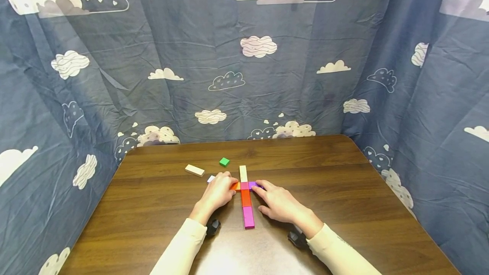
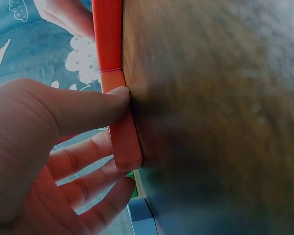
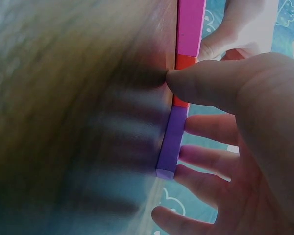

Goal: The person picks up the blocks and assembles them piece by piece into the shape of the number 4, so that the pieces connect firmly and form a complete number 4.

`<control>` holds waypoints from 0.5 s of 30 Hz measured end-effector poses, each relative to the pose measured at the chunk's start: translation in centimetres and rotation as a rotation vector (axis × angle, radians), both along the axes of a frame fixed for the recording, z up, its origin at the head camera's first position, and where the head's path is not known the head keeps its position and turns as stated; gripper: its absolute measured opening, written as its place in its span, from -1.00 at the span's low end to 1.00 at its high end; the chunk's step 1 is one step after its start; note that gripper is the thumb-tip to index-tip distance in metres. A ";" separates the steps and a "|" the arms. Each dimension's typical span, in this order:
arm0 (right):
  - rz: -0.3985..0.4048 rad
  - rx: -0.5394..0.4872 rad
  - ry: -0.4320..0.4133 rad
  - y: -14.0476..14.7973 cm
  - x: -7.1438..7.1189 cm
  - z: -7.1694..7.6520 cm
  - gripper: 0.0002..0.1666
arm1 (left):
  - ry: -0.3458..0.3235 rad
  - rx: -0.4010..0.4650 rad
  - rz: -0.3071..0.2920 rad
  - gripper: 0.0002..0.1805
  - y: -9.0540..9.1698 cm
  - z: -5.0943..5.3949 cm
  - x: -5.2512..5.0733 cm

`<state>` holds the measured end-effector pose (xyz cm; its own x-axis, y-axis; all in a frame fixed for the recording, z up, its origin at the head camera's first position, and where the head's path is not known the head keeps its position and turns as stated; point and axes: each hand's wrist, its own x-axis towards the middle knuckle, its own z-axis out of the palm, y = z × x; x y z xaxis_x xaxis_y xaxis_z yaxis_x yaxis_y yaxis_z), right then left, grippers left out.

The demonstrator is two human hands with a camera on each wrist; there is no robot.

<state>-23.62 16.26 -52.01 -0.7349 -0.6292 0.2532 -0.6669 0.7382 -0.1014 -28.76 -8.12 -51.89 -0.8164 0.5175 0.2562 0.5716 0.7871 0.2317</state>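
Observation:
On the table, coloured blocks lie flat in a cross shape. My left hand (image 1: pixel 217 192) pinches the orange block (image 2: pixel 126 144), its left arm, with the thumb on the near side and fingers behind. My right hand (image 1: pixel 280 204) touches the purple block (image 3: pixel 171 139), the right arm, with spread fingertips; its thumb stands apart from that block. Between both arms sits a small pink block (image 1: pixel 244 186). A cream block (image 1: pixel 243 173) extends away from it. Toward me run a red block (image 1: pixel 246 197) and a magenta block (image 1: pixel 248 217).
Beyond my left hand lie a loose cream block (image 1: pixel 195 170), a green block (image 1: pixel 224 162) and a pale blue block (image 2: pixel 142 215), partly hidden in the head view. The brown wooden table (image 1: pixel 313 160) ends at a cloud-patterned curtain (image 1: pixel 282 92).

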 end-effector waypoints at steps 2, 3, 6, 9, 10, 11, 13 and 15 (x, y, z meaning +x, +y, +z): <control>0.000 0.003 0.000 0.0 0.0 0.0 -0.21 | -0.006 -0.001 0.004 -0.68 0.0 0.0 0.0; 0.001 0.003 0.000 0.0 0.0 -0.1 -0.22 | -0.007 0.000 0.005 -0.68 0.0 -0.1 0.0; 0.003 0.001 0.002 0.0 0.0 -0.1 -0.22 | -0.015 0.003 0.007 -0.67 0.0 -0.1 0.0; 0.009 -0.004 0.002 0.0 0.0 0.0 -0.22 | -0.020 0.003 0.010 -0.67 0.0 -0.1 -0.1; 0.009 -0.004 0.001 0.0 0.0 0.0 -0.22 | -0.020 0.005 0.008 -0.67 0.0 0.0 -0.1; 0.009 -0.005 0.000 0.0 -0.1 0.0 -0.22 | -0.020 0.007 0.006 -0.67 0.0 0.0 -0.1; 0.009 -0.005 -0.002 0.0 -0.1 0.0 -0.22 | -0.022 0.004 0.006 -0.67 0.0 0.0 -0.1; 0.009 -0.009 -0.003 0.0 0.0 0.1 -0.22 | -0.021 0.004 0.004 -0.66 -0.1 0.0 -0.1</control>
<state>-23.65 16.24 -51.95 -0.7298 -0.6339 0.2561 -0.6735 0.7310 -0.1099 -28.89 -8.17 -51.90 -0.8238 0.5133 0.2406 0.5634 0.7884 0.2470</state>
